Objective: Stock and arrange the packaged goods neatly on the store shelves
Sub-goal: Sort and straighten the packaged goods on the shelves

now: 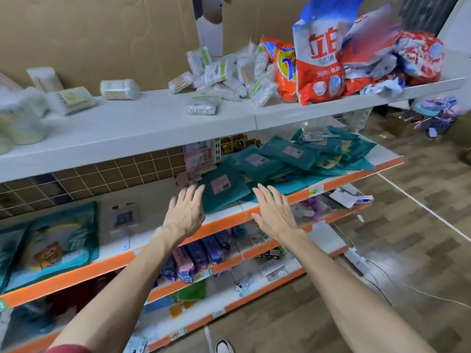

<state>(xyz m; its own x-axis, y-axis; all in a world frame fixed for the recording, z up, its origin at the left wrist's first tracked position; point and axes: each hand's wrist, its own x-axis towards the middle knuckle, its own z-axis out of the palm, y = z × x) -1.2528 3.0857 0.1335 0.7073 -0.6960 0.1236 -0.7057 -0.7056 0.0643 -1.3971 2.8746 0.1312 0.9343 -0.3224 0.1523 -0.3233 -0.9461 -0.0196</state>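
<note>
Teal packets (293, 159): heaped loose just beyond both hands on the orange-lipped shelf (356, 176), overlapping at all angles. Nearest packet (224, 192): flat between the two hands, near edge right at the lip. Left hand (186, 212) and right hand (274, 212): fingers straight and spread, holding nothing; contact with the packet unclear. Likely trouble: pushing from one side only could skew that packet or drag it off the lip; tugging a low packet could slide the slick heap forward. Above the right hand, detergent bags (318, 59) leaning at the upper shelf's edge; could topple if jolted.
</note>
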